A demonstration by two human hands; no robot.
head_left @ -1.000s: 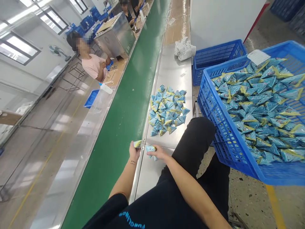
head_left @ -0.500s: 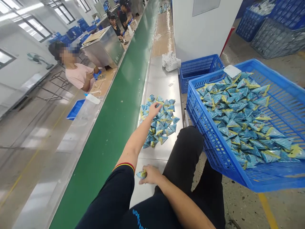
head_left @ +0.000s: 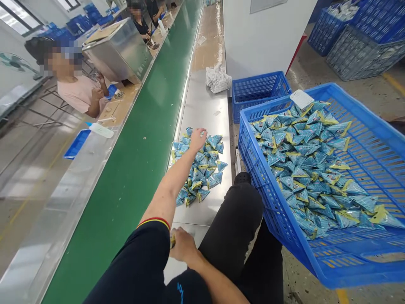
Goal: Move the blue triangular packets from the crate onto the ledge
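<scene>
Blue-and-yellow pyramid-shaped packets (head_left: 202,162) lie in a loose pile on the steel table (head_left: 210,103). My left hand (head_left: 198,139) reaches over the far part of the pile, its fingers bent down and slightly apart among the packets. No packet can be made out between them. Near my body, low over the table, my right hand (head_left: 182,245) is closed around a packet (head_left: 172,240). Only a small yellowish edge of it shows; my left sleeve and the fingers hide the rest.
A green conveyor belt (head_left: 139,139) runs along the left. At my right a large blue crate (head_left: 319,264) holds many similar packets, with a white card (head_left: 301,99) on them. Behind are another blue crate (head_left: 259,90) and a striped cloth (head_left: 218,79). Co-workers sit across the belt.
My left hand has shifted toward the far side of the pile. My right hand, still around its packet, has drawn in beside my left sleeve. The whole view has turned slightly.
</scene>
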